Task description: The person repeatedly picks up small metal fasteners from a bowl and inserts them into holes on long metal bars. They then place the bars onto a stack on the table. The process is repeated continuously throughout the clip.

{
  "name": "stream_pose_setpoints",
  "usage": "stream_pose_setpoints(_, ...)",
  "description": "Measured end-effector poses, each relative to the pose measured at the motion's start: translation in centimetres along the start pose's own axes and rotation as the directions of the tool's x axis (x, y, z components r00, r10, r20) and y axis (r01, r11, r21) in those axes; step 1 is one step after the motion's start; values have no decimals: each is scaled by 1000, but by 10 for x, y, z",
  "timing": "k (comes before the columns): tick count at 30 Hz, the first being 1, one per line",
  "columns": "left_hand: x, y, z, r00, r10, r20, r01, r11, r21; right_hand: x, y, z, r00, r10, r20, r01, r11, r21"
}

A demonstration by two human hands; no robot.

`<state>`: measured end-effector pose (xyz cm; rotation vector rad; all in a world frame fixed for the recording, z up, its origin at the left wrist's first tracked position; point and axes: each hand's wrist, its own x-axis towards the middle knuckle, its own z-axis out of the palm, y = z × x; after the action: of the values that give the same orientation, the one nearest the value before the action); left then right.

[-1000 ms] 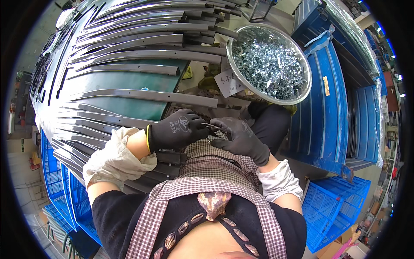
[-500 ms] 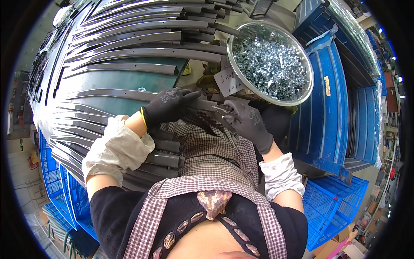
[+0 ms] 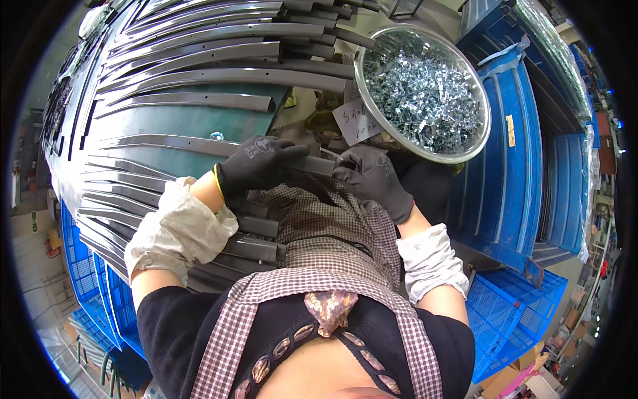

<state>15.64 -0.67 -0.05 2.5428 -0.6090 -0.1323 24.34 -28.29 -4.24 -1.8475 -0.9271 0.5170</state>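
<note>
A long dark grey metal strip [image 3: 176, 143] reaches from the green table to the space above my lap. My left hand [image 3: 260, 163], in a black glove, is closed around it near its right end. At that end my right hand [image 3: 372, 178], gloved alike, pinches with thumb and fingers. A thin, light-coloured metal piece [image 3: 330, 153] sticks out from its fingertips beside the strip's end; the fingers hide most of it. To the upper right stands a clear round bowl [image 3: 488, 126] heaped with small shiny metal clips [image 3: 425, 96].
Several similar strips [image 3: 226, 78] lie across the far side of the green table [image 3: 186, 120], with more [image 3: 252, 249] close to my left forearm. A paper sheet [image 3: 354, 122] lies by the bowl. Blue metal bins [image 3: 498, 166] and a blue plastic crate [image 3: 505, 319] stand to the right.
My right hand has turned and moved slightly left, its fingers now closed at the strip's end. The metal piece, plainer to see before, is now mostly covered. My left hand stays nearly still.
</note>
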Motion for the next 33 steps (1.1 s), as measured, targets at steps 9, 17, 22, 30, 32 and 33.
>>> stream_pose_setpoints(9, 1, 0, 1, 997, 43, -59, -37, 993, 109, -45, -7, -24, 996, -52, -72, 28, 955, -296)
stream_pose_setpoints(17, 0, -1, 2, 1000, 29, 3, -29, 995, 98, -30, -10, -18, 992, -127, 27, 128, 926, -356)
stream_pose_setpoints(22, 3, -7, 2, 1000, -3, 20, 4, 999, -43, -14, -36, -13, 986, -141, 86, 164, 776, -609)
stream_pose_setpoints(30, 0, 2, -5, 998, 14, 61, -6, 992, -129, -31, -26, -32, 969, -246, 33, 225, 817, -531)
stream_pose_setpoints(32, 0, 2, -10, 1000, -7, 29, 10, 994, -112, -39, -19, -47, 984, -169, -54, 116, 845, -522)
stream_pose_setpoints(33, -1, 0, -9, 999, 38, -25, -40, 997, -71, -43, -13, -53, 980, -158, -121, 74, 854, -516)
